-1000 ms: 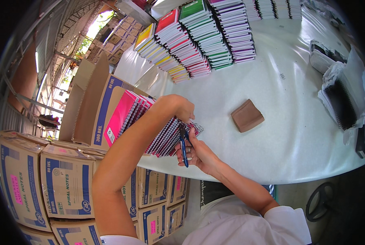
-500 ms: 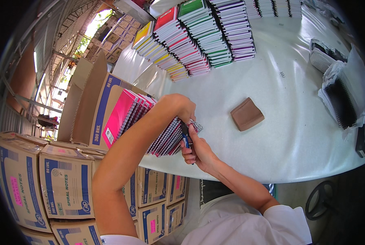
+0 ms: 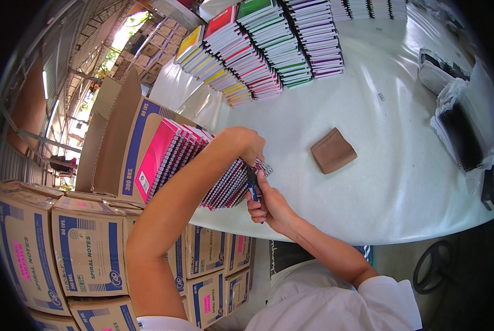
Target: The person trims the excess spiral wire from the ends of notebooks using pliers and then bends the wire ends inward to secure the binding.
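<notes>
A slanted row of pink-covered spiral notebooks (image 3: 158, 157) lies at the table's left edge, coils facing up toward me. My left hand (image 3: 248, 144) reaches over them, its fingers curled down and closed on the far right end of a notebook's coil; the fingertips are partly hidden. Just below it, my right hand (image 3: 272, 205) grips blue-and-black handled pliers (image 3: 252, 185). Their jaws point up at the coil ends, and the exact contact is hidden by my hands. A brown folded block (image 3: 333, 151) rests on the table to the right.
Tall stacks of notebooks (image 3: 258, 52) with yellow, red, green and purple edges stand at the back. An open carton (image 3: 112, 146) is behind the pink ones. Closed cartons (image 3: 89, 248) are piled at lower left. Wrapped black coils (image 3: 459, 135) lie on the white table's (image 3: 390, 204) right side.
Both hands keep nearly the same place at the coil ends, with the pliers still gripped. The whole view has shifted very slightly.
</notes>
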Motion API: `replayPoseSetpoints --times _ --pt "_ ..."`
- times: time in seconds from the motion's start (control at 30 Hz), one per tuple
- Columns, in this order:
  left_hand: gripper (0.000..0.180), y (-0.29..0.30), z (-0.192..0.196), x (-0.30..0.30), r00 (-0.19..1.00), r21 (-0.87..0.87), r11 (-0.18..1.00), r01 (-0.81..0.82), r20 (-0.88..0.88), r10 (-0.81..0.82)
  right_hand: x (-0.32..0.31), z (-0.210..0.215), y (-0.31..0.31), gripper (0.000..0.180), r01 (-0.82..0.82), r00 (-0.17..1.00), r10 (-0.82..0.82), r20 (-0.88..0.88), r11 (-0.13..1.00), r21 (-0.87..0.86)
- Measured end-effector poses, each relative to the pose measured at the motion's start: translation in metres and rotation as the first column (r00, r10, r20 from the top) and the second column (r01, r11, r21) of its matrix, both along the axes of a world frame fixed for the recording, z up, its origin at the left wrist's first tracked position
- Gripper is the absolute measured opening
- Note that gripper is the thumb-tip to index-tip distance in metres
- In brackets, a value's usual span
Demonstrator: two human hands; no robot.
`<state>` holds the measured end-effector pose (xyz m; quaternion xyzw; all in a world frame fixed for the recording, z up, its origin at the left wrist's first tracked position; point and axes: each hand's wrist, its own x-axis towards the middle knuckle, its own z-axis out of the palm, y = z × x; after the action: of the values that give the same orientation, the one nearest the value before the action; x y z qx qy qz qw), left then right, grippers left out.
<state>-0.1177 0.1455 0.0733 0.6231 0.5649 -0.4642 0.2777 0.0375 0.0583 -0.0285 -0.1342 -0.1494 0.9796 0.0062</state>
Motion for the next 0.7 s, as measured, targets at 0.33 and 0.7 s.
replayPoseSetpoints --times 0.33,0.7 --pt "0.045 -0.004 0.000 0.010 0.996 0.059 0.996 -0.062 -0.061 0.066 0.006 0.005 0.000 0.075 -0.037 0.999 0.036 0.011 0.982 0.186" --pt "0.047 -0.006 -0.010 0.009 0.999 0.075 0.997 -0.003 -0.035 0.006 0.005 0.003 -0.002 0.073 -0.042 0.998 0.034 0.050 0.986 0.161"
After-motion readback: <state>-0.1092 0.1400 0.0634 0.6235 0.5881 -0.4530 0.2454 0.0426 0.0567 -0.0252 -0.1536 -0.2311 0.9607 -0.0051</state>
